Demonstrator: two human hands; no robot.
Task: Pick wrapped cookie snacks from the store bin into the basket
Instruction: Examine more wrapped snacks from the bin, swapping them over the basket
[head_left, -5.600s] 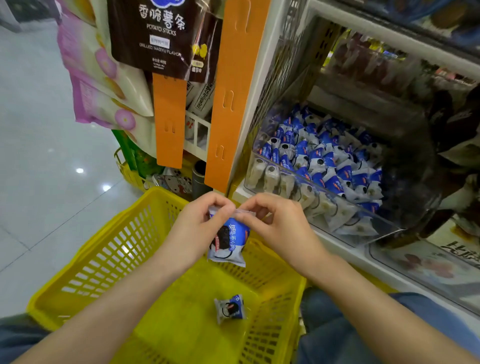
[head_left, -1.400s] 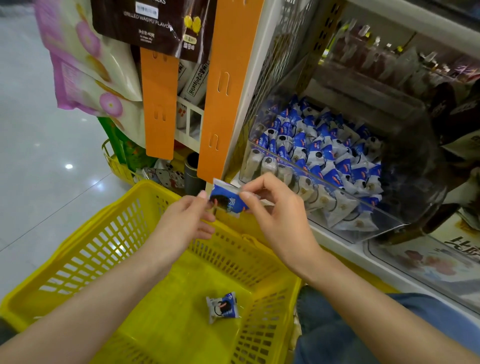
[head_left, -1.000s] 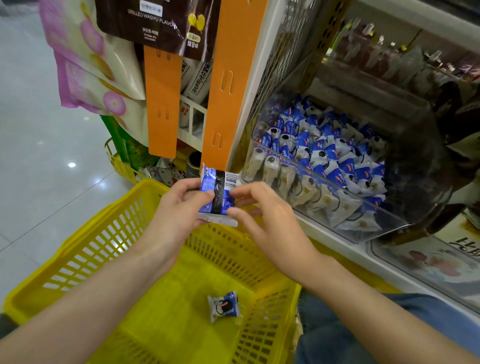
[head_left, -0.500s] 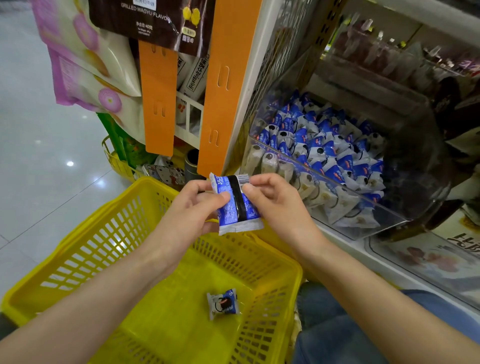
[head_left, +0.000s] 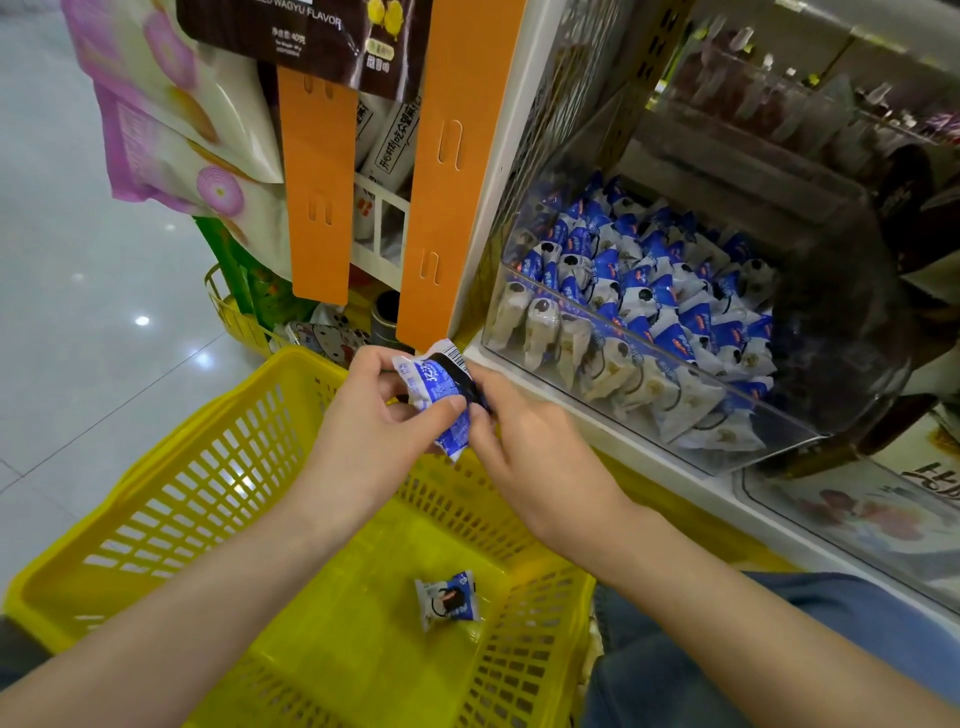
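Two hands share one wrapped cookie snack: the left hand pinches its near side between thumb and fingers, and the right hand pinches its right edge. Below the grip, one second snack lies on the floor of the single yellow basket. Right of the grip, one clear bin holds a heap of like packets, too many to count.

Bright, even overhead lighting. Glare spots on the floor left of the basket. Wide-angle distortion bends edges; upper-right shelving appears soft.
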